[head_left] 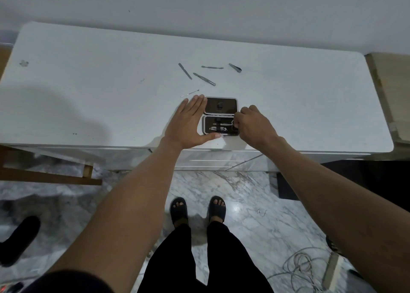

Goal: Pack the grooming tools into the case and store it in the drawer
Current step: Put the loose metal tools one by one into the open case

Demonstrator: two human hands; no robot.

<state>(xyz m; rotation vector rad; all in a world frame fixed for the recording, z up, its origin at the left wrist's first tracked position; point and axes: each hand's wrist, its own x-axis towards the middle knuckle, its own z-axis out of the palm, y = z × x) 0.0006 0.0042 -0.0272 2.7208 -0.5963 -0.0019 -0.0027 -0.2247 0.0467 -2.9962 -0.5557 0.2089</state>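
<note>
From the head camera, a small rectangular case [220,116] with dark lining and pale rim lies open near the front edge of the smooth white surface [88,88]. The left hand [188,124], grip flat and open, braces its left side. The right hand [253,124] pinches closed over the case's right edge; what it holds is hidden. Slim metal tools [204,79] lie scattered beyond.

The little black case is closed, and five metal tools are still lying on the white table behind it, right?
Not quite. The head view shows the case lying open, its lid flat on the table, with a few tools already tucked inside. The left hand rests flat beside it and the right hand reaches into it. The five loose tools part is right.
</note>
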